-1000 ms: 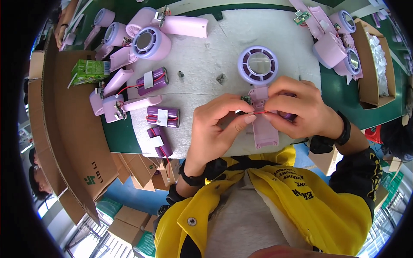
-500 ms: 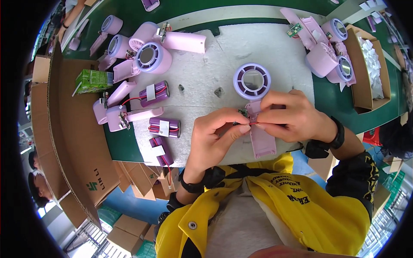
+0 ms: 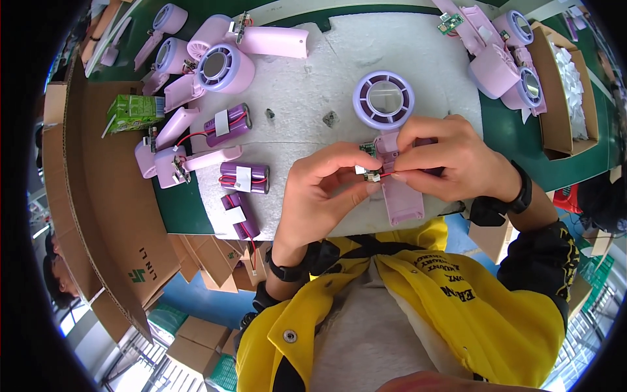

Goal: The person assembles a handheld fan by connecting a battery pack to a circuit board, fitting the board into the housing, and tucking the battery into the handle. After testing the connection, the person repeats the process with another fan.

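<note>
Head view, left hand: the left hand (image 3: 323,193) comes up from the lower edge, its fingers (image 3: 366,188) pinched narrow on a small connector with a red wire (image 3: 373,175).
Head view, right hand: the right hand (image 3: 450,160) lies over the handle of the pink fan shell (image 3: 400,189), fingers closed on it, pressing it to the white foam mat (image 3: 313,85).
Fan shell: its round lilac head (image 3: 383,99) points away from the person; the handle's end reaches the mat's near edge, just above the yellow jacket (image 3: 470,313).
Circuit board: a small green circuit board (image 3: 368,149) sits at the handle's top, between the two hands.
Near edge: the mat and worktop (image 3: 179,209) end just below the hands, with little room left there.
Open room: bare mat lies between the hands and the far row of parts, holding only two small dark bits (image 3: 330,119).
Left side: three purple battery packs (image 3: 243,177) lie near the left hand; pink fan parts (image 3: 219,65) crowd farther left, by a green carton (image 3: 134,108).
Left edge: a flat cardboard sheet (image 3: 104,215) overhangs the worktop.
Right side: more fan parts (image 3: 499,62) and a cardboard box (image 3: 568,98) of white pieces stand well apart from the right hand.
</note>
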Available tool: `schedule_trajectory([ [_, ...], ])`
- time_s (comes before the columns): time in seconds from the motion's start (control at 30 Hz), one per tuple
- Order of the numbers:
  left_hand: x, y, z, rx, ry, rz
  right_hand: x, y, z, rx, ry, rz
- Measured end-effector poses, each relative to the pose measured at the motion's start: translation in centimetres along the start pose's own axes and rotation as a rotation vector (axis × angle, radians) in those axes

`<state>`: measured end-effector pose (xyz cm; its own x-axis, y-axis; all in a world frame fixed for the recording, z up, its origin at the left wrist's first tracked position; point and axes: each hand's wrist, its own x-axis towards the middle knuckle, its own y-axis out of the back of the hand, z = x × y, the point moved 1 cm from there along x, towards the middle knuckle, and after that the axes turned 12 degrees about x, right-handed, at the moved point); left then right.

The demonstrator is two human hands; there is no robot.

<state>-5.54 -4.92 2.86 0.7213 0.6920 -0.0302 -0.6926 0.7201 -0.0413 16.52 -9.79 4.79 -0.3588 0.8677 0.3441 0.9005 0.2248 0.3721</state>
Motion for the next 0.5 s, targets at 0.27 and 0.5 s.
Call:
schedule_trajectory([
  [0.27, -0.13, 0.12, 0.08, 0.105, 0.003, 0.015, -0.06, 0.08, -0.13, -0.001, -0.020, -0.022],
  [0.5, -0.09, -0.10, -0.17, 0.063, -0.013, 0.041, -0.03, 0.18, -0.10, 0.012, -0.036, -0.025],
])
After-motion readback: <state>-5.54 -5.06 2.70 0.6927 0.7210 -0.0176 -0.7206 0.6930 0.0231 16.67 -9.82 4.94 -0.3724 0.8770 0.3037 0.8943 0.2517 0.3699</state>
